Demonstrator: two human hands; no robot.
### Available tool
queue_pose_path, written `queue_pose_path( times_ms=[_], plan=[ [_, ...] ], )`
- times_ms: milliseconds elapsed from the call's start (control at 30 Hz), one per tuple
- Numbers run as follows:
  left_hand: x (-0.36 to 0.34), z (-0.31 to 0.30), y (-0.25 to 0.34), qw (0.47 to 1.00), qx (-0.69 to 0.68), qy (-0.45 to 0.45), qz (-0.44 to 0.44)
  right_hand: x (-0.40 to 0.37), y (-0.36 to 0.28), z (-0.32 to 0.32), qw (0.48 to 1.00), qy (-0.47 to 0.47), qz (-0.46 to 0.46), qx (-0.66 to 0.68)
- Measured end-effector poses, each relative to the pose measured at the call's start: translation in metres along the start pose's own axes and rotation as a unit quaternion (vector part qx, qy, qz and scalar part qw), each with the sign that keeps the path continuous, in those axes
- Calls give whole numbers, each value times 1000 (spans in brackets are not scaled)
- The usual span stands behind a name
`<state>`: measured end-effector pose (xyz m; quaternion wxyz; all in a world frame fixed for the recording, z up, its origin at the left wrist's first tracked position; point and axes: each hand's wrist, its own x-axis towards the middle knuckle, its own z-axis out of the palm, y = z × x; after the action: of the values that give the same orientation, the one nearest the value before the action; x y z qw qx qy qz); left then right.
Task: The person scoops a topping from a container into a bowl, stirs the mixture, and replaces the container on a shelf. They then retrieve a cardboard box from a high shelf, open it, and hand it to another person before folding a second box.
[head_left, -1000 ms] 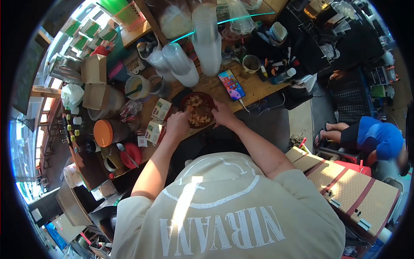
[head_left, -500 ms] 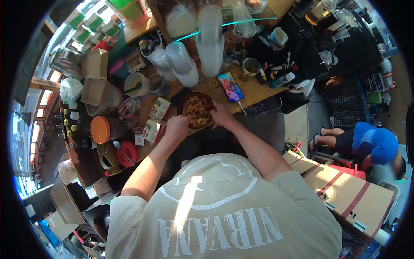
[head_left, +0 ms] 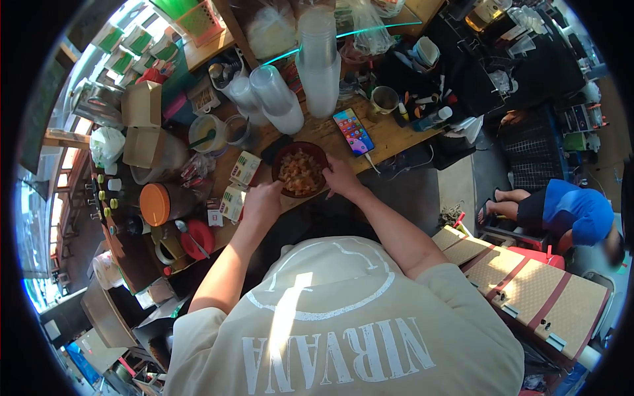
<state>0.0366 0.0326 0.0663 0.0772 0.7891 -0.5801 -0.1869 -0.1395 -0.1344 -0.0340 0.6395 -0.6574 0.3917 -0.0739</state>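
Note:
A dark reddish-brown bowl [head_left: 278,167] of chopped, orange-tinged food [head_left: 300,173] sits at the near edge of the wooden table. My right hand [head_left: 341,178] grips its right rim, thumb and fingers around the edge. At the lower left side of the bowl is my left hand [head_left: 265,200], closed; whatever it may hold is too small to make out. Left of the bowl lie two small printed cartons [head_left: 245,168]. A lit phone [head_left: 353,132] with a white cable rests to the right of the bowl.
Stacks of clear plastic cups [head_left: 321,86] stand behind the bowl. Leftward are an orange-lidded jar [head_left: 156,204], a red plate [head_left: 197,239] with a spoon, and an open cardboard box [head_left: 144,146]. A person in a blue shirt [head_left: 578,212] bends at the far right.
My left hand has moved from over the bowl's lower edge to its left side. The food looks shifted, with paler pieces on top. My right hand stays on the rim.

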Motion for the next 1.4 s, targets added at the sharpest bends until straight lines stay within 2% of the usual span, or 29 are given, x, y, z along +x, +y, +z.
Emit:
queue_pose_path(
  times_ms=[67,167,267,367,433,467,667,733,867,933,1067,1133,1167,1200,1267,1400],
  plan=[
    [-3,6,2,999,3,-31,-11,-2,2,0,1000,2,7,-11],
    [16,21,0,1000,18,-3,2,-4,-7,-2,1000,-12,7,6],
    [23,5,0,998,-44,48,-12,-3,-1,-5,1000,-10,2,-7],
    [-3,-4,4,997,-63,29,-22,-5,-4,-3,1000,-12,0,-8],
    [-10,14,7,999,26,-20,-9,-6,-7,0,1000,1,12,0],
    [-6,18,6,999,28,-20,-11,-5,-8,1,1000,-1,11,1],
    [32,32,12,999,11,43,-10,-1,3,0,1000,-2,-11,-29],
    [23,28,11,999,18,-1,46,-1,-1,0,1000,7,-5,-2],
    [10,-6,2,999,26,-6,28,-4,-1,0,1000,6,-3,3],
    [12,-12,5,997,33,-72,6,-6,-6,0,1000,10,-3,14],
    [33,6,8,998,55,-38,0,1,1,0,1000,8,-4,-13],
    [45,4,11,999,-7,21,-34,-2,2,1,999,6,-5,-40],
    [46,8,11,998,-5,65,-10,-6,3,1,999,5,-1,-40],
    [43,18,13,998,-4,65,-14,-12,-9,0,1000,9,9,-27],
    [36,34,14,999,43,-26,0,-12,-19,2,1000,7,10,-14],
    [27,5,11,999,35,-4,10,-11,-12,0,1000,18,-1,-2]
  ],
)
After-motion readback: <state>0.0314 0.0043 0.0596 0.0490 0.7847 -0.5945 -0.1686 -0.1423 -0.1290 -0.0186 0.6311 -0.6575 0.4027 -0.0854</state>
